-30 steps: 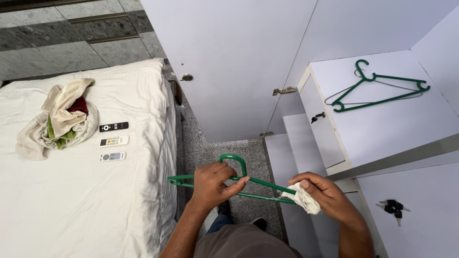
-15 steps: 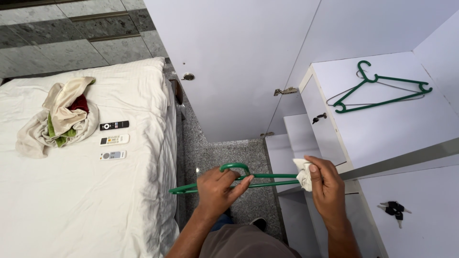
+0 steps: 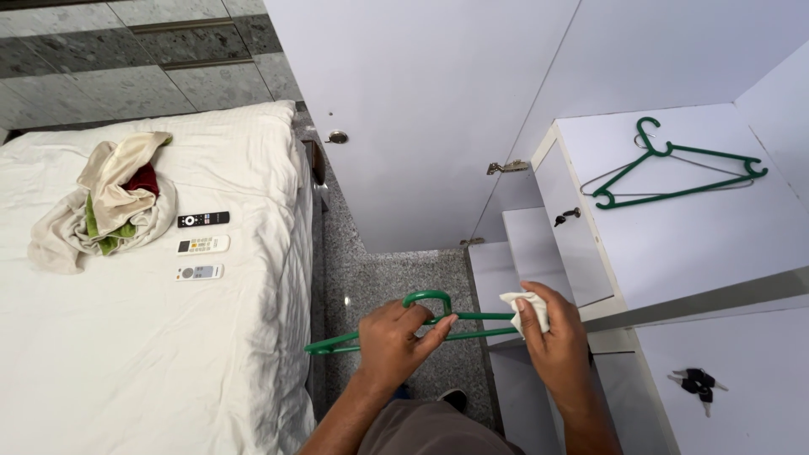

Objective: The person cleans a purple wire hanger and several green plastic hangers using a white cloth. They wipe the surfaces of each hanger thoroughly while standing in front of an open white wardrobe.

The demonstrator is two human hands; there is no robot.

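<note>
Green plastic hanger (image 3: 396, 324) lies crosswise before us: our left hand (image 3: 396, 341) clamps its neck, our right hand (image 3: 552, 337) pinches a white cloth (image 3: 524, 309) against its right arm.

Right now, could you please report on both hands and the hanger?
Left hand gripping green hanger near its hook. Right hand pressing white cloth on the hanger's arm. Nothing blocking; second hanger lies on the shelf.

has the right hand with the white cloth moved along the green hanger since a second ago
Yes. The right hand with the white cloth has slid left along the green hanger, toward the left hand, ending higher against the white cabinet.
</note>
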